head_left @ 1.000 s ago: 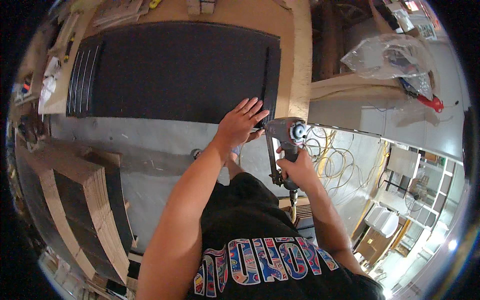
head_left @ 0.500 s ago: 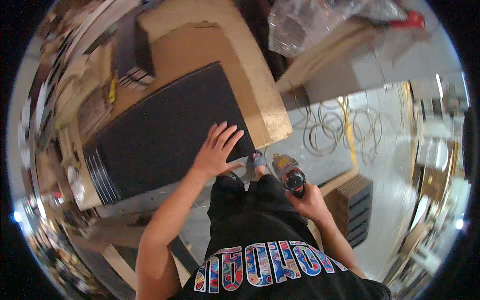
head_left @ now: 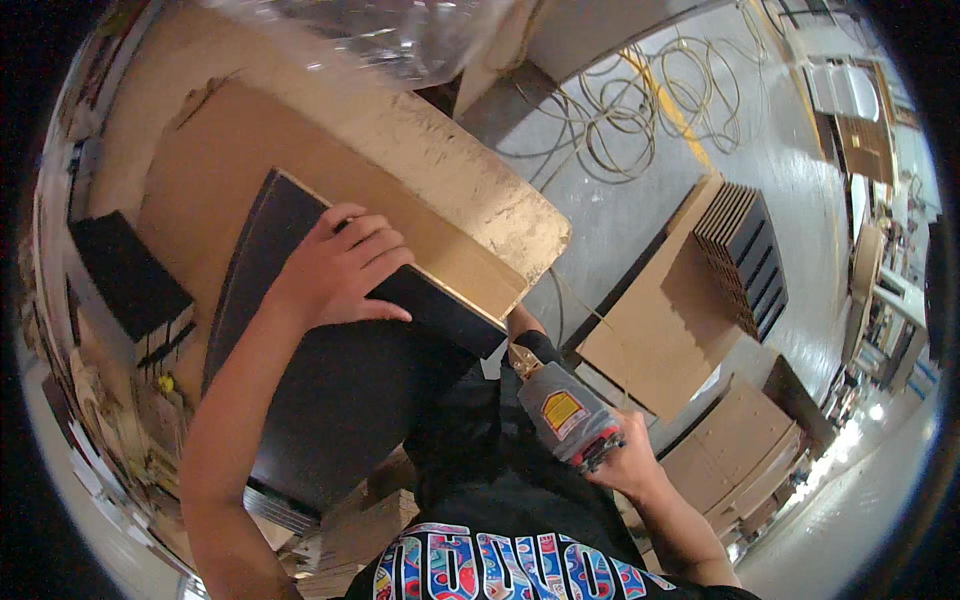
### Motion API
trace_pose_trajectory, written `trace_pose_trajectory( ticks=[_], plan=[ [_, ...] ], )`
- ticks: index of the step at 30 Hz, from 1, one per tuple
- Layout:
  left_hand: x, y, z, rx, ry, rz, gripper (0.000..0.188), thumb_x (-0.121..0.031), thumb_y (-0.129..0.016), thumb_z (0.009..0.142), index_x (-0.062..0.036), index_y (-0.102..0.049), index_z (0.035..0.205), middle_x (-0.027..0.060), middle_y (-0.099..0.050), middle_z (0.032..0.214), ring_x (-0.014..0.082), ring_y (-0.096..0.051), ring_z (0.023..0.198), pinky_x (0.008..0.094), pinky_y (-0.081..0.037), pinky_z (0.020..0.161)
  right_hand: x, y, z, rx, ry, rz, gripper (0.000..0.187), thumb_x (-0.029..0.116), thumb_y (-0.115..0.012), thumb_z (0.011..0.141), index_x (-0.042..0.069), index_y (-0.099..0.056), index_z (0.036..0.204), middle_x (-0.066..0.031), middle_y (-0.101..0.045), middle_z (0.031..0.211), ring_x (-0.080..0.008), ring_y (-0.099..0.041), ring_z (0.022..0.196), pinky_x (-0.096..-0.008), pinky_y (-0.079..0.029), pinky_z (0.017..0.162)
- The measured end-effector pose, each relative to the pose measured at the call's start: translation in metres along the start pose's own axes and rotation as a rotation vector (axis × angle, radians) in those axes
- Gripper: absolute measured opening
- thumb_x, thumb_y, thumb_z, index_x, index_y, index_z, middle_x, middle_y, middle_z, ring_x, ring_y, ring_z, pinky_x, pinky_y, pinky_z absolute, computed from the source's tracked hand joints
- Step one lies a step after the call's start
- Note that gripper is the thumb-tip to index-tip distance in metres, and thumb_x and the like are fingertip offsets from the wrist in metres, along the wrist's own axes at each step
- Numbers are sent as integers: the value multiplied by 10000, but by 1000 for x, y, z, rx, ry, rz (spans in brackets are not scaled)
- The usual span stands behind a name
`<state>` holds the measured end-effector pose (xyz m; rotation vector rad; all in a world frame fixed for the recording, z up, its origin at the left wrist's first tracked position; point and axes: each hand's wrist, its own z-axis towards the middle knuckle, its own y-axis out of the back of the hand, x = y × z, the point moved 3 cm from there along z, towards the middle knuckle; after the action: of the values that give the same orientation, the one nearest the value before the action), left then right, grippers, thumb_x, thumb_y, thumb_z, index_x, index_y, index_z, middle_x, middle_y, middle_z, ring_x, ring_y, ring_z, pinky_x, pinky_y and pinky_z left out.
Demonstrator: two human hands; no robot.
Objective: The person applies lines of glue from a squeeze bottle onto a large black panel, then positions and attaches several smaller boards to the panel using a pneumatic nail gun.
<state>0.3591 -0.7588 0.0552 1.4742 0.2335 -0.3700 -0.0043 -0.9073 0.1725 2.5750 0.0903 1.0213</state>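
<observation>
My left hand (head_left: 345, 265) is closed over the edge of a black panel (head_left: 330, 400), its fingers curled across the edge and its thumb apart on the dark face. A pale, thin rim runs along that edge. Over my lap, my right hand (head_left: 635, 460) grips what looks like a nail gun (head_left: 565, 410), with a grey body, a yellow label and a brass-coloured nose. The nose points at the panel's near right corner, very close to it; whether they touch I cannot tell. The panel lies on brown cardboard (head_left: 200, 160) over a worn wooden table (head_left: 500, 210).
A dark block-like stack (head_left: 130, 275) stands on the table's left. Clear plastic wrap (head_left: 400, 40) hangs at the far side. Coiled hoses (head_left: 620, 130) lie on the grey floor. To the right are a stack of slotted dark panels (head_left: 745, 255) and brown boards (head_left: 670, 340).
My view has turned to the right. My left hand has gone from lying spread on the panel to curling over its edge. The nail gun's nose has come close to the panel's corner.
</observation>
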Motion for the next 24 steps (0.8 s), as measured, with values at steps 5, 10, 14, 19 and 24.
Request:
trace_pose_trajectory(
  ticks=[5, 10, 14, 19, 24],
  plan=[
    [5, 3, 2, -85, -27, 45, 590, -665, -781, 773, -176, -747, 1101, -16, -674, 1146, 208, -603, 1129, 437, -435, 1076, 7, -5, 8, 60, -111, -99, 628, 226, -908, 710, -16, -693, 1248, -228, -770, 983, -367, -777, 893, -395, -607, 826],
    [8, -1, 1, -74, -37, 48, 608, -679, -777, 764, -173, -752, 1102, -12, -677, 1145, 222, -605, 1108, 449, -451, 1050, 7, -9, 17, 95, -116, -86, 670, 253, -913, 719, -20, -678, 1283, -236, -771, 982, -368, -780, 875, -406, -609, 822],
    [9, -1, -1, -80, -48, 48, 585, -663, -763, 792, -167, -754, 1103, -15, -673, 1153, 220, -602, 1108, 445, -453, 1051, 12, -10, 20, 64, -62, -99, 676, 263, -917, 722, -29, -676, 1282, -234, -771, 980, -366, -780, 871, -408, -609, 815],
    [7, 0, 0, -86, -43, 36, 592, -661, -754, 803, -164, -748, 1126, -18, -668, 1190, 212, -597, 1134, 438, -448, 1072, 1, -10, 15, 68, -40, -120, 721, 257, -886, 712, 12, -652, 1348, -237, -744, 914, -406, -747, 824, -454, -587, 764],
    [6, -3, -8, -62, -39, 42, 670, -684, -722, 807, -140, -727, 1197, 3, -669, 1247, 233, -588, 1208, 451, -416, 1142, 15, 4, 10, 123, -39, -156, 607, 192, -858, 741, 6, -670, 1286, -220, -750, 942, -383, -745, 881, -445, -591, 808]
  ],
)
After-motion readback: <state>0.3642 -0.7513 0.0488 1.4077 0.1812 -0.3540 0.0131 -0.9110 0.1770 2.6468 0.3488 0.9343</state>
